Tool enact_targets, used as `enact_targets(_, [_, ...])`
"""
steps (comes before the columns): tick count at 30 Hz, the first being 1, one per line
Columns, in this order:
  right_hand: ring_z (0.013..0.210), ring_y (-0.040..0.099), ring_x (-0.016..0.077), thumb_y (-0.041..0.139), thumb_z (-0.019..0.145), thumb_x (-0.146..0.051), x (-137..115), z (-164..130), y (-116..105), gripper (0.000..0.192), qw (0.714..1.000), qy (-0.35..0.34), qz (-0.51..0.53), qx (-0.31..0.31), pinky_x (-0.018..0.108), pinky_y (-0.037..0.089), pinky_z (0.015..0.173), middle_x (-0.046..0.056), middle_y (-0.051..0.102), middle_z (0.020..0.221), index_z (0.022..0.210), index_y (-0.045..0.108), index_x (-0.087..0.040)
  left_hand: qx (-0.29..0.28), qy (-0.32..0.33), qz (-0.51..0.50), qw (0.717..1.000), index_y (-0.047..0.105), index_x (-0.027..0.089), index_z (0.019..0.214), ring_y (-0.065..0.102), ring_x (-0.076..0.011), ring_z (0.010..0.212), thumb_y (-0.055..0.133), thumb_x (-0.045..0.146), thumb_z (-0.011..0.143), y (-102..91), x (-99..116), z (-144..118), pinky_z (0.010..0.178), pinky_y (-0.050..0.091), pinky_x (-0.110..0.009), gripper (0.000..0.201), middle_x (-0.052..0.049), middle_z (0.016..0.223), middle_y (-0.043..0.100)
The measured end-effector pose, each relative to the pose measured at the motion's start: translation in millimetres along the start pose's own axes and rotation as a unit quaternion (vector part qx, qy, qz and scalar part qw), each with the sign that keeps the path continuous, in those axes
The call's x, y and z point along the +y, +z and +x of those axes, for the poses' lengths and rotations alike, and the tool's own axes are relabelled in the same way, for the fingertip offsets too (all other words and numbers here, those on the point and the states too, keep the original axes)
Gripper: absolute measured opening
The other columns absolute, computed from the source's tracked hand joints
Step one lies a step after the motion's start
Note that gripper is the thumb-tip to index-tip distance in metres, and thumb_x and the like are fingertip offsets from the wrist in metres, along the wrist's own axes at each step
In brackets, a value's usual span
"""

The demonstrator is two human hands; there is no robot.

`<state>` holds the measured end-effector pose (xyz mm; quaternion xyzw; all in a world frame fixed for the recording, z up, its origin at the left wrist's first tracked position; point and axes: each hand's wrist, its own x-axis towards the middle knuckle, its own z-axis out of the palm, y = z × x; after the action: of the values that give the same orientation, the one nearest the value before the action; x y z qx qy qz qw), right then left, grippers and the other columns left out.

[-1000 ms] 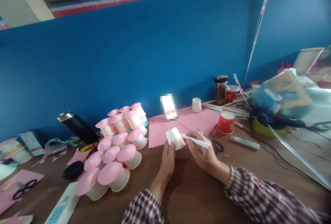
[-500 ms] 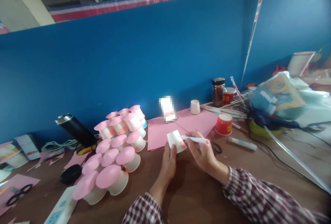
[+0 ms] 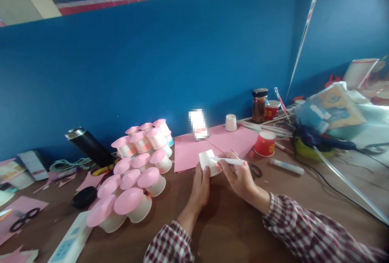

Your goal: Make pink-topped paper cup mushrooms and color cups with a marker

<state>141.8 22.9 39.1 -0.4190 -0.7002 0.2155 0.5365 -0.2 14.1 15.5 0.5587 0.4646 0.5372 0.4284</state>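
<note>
Drawing on a cup (image 3: 207, 159) looks to be the step in hand, with the pen (image 3: 232, 161) aimed at its wall. The cup is off the table (image 3: 225, 230), tilted, in front of the pink sheets (image 3: 190, 153). The left hand (image 3: 200, 188) is closed around its near side, thumb against the wall; the right hand (image 3: 241, 182) grips the pen between thumb and fingers, nib toward the cup. Whether the nib touches the wall is too fine to tell. On the left, the capped cups (image 3: 130, 178) stand in rows, some showing orange or blue marks, so this one seems to be at the colouring stage, with no pink top on it. The next move, I judge, calls for a steady cup, light pen pressure and a small turn of the left fingers to bring bare wall under the nib, without squeezing the thin side out of shape.
</note>
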Motion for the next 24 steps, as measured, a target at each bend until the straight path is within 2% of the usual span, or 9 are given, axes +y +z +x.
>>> enact_targets(4, [0.068,0.063,0.0169,0.047,0.089,-0.027,3.1,-1.3,1.8,0.018,1.0,0.009,0.011,-0.007,0.026,0.049,0.064,0.003,0.065,0.077,0.102,0.058,-0.02,0.006,-0.001,-0.013,1.0,0.057,0.019,0.109,0.054,-0.0243,0.1,0.043,0.043,0.087,0.2,-0.8,-0.2,0.09,0.038,-0.034,0.035,-0.009,0.107,0.062])
enact_targets(11, [0.067,0.063,0.0164,0.046,0.09,-0.028,5.0,-1.2,2.0,0.017,1.0,0.005,-0.009,-0.005,0.025,0.049,0.063,0.003,0.065,0.074,0.096,0.059,-0.019,-0.003,0.014,-0.01,1.0,0.055,0.018,0.111,0.055,-0.0231,0.1,0.042,0.042,0.088,0.7,-2.7,0.1,0.088,0.039,-0.033,0.035,-0.009,0.107,0.061])
enact_targets(24, [0.073,0.061,0.0161,0.046,0.091,-0.027,4.4,-0.4,1.1,0.018,0.999,-0.022,-0.029,-0.014,0.025,0.048,0.068,0.004,0.066,0.087,0.091,0.062,-0.019,-0.013,0.037,0.027,0.999,0.049,0.017,0.117,0.054,-0.0195,0.102,0.036,0.039,0.092,0.1,-5.1,0.3,0.091,0.04,-0.034,0.036,-0.009,0.111,0.058])
